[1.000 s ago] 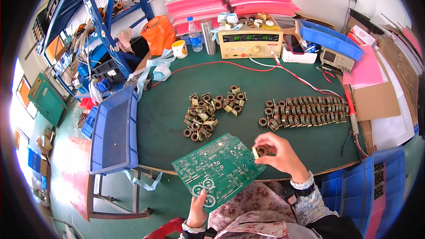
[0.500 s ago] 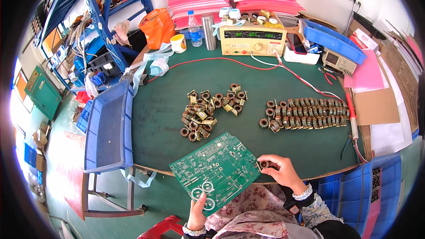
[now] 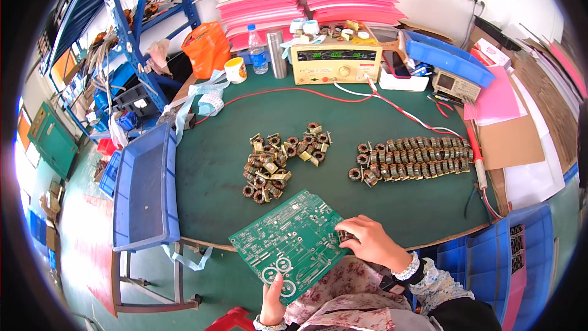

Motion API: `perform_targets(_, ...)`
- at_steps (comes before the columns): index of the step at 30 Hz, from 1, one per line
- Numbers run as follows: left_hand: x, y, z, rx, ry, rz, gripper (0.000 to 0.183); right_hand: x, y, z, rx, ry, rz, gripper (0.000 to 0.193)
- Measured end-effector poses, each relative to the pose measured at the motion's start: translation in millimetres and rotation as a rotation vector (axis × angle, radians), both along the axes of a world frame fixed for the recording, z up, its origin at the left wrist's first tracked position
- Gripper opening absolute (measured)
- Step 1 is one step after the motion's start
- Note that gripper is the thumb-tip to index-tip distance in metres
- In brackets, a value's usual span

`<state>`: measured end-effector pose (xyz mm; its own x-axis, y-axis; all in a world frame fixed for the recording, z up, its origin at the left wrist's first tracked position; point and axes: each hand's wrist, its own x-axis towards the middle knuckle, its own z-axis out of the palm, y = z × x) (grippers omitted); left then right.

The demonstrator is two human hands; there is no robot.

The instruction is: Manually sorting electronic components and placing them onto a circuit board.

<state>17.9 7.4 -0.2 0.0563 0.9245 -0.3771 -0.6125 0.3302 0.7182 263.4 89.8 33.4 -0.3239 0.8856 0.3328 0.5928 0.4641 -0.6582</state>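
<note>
A green circuit board [image 3: 293, 239] is tilted over the near edge of the green-topped table. My left hand [image 3: 272, 299] grips its lower left corner, thumb on top beside the white ring outlines. My right hand [image 3: 372, 242] pinches a small copper-wound toroidal coil [image 3: 344, 236] at the board's right edge; the fingers hide most of it, and I cannot tell whether its pins sit in the board. Beyond the board lies a loose heap of similar coils [image 3: 267, 165]. To the right, more coils [image 3: 416, 158] stand in tight rows.
A blue bin [image 3: 146, 190] stands left of the table. At the back are a power supply [image 3: 337, 64], a steel flask [image 3: 277, 54], a water bottle [image 3: 257, 52] and a mug [image 3: 235, 70]. A red cable runs across the tabletop. A red-handled probe [image 3: 476, 153] lies at the right edge.
My right hand has brought the coil leftward, from beside the board onto its right edge. The whole view has shifted slightly. My left hand keeps its hold on the board.
</note>
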Motion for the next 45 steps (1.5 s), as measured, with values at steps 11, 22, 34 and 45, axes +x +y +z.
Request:
perform_targets(11,-10,-12,-1,0.307,0.738,-0.042,0.055,70,4,51,-0.115,0.37,-0.289,0.025)
perform_targets(22,-13,-9,-11,0.315,0.631,-0.06,0.055,315,14,6,0.044,-0.612,-1.13,0.035)
perform_targets(34,-3,-6,6,0.199,0.647,-0.151,0.055,222,32,47,0.371,-0.529,-0.726,0.038)
perform_targets(45,-22,-38,-7,0.321,0.764,-0.135,0.056,-23,172,-7,0.071,-0.316,-0.203,0.037)
